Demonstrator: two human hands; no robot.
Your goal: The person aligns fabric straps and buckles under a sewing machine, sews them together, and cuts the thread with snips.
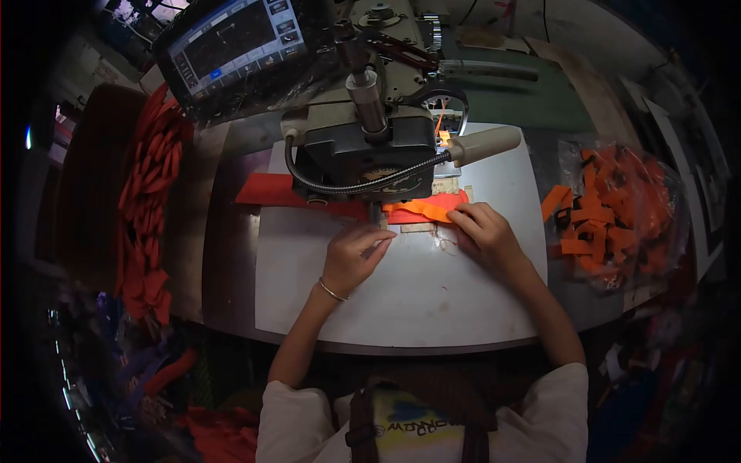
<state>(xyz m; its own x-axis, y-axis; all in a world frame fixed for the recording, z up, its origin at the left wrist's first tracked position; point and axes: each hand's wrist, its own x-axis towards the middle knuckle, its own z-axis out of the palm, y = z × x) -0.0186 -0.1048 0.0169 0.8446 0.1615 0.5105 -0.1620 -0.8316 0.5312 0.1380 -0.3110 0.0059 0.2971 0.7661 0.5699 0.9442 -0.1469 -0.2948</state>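
Observation:
A red fabric strip [266, 190] runs across the white work plate [401, 301] and under the head of a sewing machine [370, 150]. On top of its right part lies a narrower orange strip [421, 208]. My right hand [488, 234] pinches the right end of the orange strip between thumb and fingers, against the red fabric. Just below the strip, left of the needle area, is my left hand [356, 253], thumb and fingertips drawn together. Whatever those fingertips hold, if anything, is too small to make out. The machine head hides the middle of the red strip.
Left of the plate hangs a thick bundle of red strips [150, 177]. On the right a clear plastic bag [617, 224] spills orange pieces. A control screen [239, 50] stands at upper left, and a lamp [485, 147] on a flexible metal neck reaches over the plate.

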